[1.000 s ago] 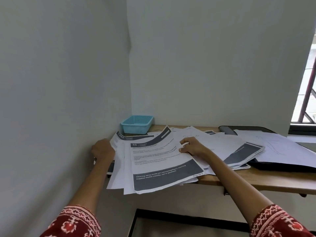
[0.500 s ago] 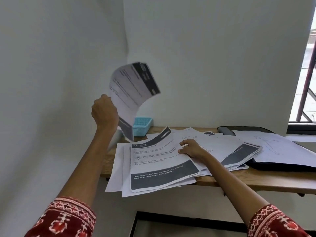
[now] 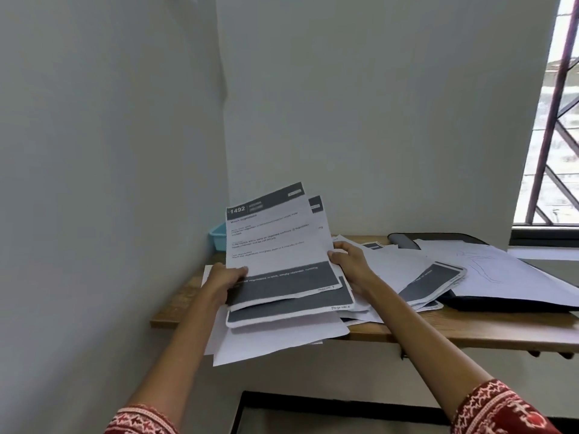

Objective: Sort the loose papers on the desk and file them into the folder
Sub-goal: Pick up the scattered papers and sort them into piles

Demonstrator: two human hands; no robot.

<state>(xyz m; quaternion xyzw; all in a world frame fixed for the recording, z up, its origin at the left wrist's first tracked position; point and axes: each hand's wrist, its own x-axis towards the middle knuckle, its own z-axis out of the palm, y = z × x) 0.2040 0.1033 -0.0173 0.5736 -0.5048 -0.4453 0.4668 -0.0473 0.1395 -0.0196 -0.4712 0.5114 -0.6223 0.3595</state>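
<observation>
Sheet (image 3: 275,242) lowered, folder (image 3: 470,300) holds papers (image 3: 501,270)

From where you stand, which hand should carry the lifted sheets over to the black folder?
Probably the right hand: it already grips the lifted sheets on the edge facing the black folder. The left hand holds the far edge.

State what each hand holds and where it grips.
Both grip the sheets: left hand at the lower left edge, right hand at the right edge.

We see printed papers (image 3: 275,245) tilted up over a messy pile (image 3: 407,270), beside the black folder (image 3: 470,300) lying open.
</observation>
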